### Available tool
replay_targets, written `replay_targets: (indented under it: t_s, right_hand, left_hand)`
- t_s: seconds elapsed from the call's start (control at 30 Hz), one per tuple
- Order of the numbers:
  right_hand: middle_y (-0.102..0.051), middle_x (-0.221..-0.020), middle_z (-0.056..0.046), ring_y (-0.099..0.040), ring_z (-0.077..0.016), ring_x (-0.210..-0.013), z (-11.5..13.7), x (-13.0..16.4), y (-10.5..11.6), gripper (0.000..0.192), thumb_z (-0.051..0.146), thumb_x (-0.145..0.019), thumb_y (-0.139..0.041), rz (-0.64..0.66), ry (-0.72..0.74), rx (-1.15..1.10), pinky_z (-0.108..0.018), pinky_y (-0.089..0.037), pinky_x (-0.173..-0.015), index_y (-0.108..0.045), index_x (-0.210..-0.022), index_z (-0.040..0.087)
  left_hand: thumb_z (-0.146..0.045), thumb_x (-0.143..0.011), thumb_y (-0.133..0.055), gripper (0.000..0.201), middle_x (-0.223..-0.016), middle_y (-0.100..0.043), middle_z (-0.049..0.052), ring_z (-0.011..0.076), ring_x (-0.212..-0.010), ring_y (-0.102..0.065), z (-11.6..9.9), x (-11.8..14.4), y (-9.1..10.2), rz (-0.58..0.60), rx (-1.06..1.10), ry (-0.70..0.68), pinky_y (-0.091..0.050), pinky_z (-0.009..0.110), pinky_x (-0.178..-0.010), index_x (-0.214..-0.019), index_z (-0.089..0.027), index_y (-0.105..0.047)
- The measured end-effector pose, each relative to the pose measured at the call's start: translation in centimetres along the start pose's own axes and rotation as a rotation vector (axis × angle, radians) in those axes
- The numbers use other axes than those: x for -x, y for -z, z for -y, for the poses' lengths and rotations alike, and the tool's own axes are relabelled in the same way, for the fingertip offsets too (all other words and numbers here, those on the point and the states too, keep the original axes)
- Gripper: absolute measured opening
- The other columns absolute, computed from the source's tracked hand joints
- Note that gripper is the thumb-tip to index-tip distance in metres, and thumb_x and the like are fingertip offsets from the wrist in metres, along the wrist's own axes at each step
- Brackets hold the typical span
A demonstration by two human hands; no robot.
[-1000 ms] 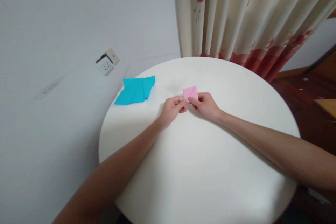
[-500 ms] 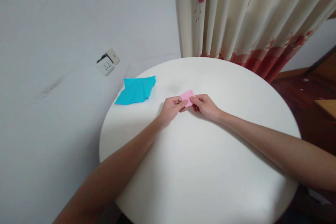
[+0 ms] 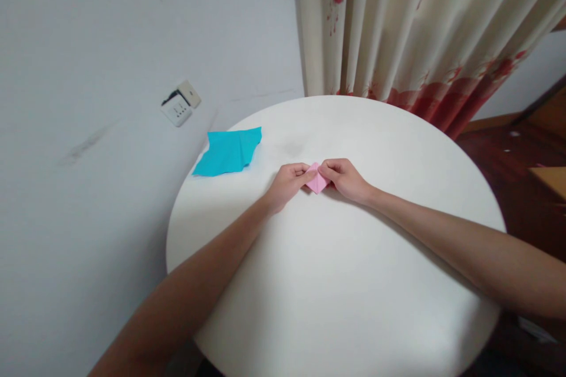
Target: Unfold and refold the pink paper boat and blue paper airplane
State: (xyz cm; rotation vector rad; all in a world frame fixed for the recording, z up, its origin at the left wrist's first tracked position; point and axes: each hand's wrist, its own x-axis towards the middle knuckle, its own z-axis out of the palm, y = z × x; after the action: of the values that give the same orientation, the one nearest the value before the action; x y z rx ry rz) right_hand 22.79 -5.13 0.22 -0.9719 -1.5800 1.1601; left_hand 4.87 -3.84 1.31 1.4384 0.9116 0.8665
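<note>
Left hand (image 3: 287, 184) and right hand (image 3: 347, 178) both pinching that small pink folded-paper diamond (image 3: 317, 185); imo, match edges before pressing creases.

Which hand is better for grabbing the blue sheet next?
Probably the left hand: it is nearer the blue sheet, while the right hand sits farther away. Both hold the folded pink paper, so the left would need to let go.

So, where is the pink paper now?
In the head view, the pink paper is held between the left hand and right hand, right of the blue sheet.
</note>
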Motion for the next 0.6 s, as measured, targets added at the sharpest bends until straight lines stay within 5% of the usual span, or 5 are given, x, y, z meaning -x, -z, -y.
replay_targets:
  t_s: [0.37, 0.6]
  right_hand:
    - [-0.051, -0.064, 0.003, -0.042, -0.0108, -0.059, 0.13, -0.02, -0.12, 0.028, 0.041, -0.084, -0.063, -0.103, 0.034, -0.049, -0.027, -0.031, -0.055, -0.056, -0.069, 0.018]
    - [-0.052, -0.063, 0.003, -0.043, -0.0109, -0.059, -0.15, -0.12, -0.16, 0.027, 0.039, -0.084, -0.062, -0.092, 0.029, -0.034, -0.027, -0.033, -0.056, -0.058, -0.068, 0.017]
  left_hand:
    - [-0.044, -0.072, -0.080, 0.032, -0.068, -0.067, 0.003, 0.0127, -0.061, -0.058, 0.08, 0.14, -0.15, -0.002, -0.039, -0.016, -0.044, 0.025, -0.057, -0.072, -0.014, -0.070]
    - [-0.046, -0.085, -0.065, 0.040, -0.059, -0.056, 0.000, 0.0126, -0.059, -0.050, 0.30, -0.08, -0.21, -0.081, -0.162, -0.096, -0.038, 0.027, -0.056, -0.060, -0.016, -0.063]
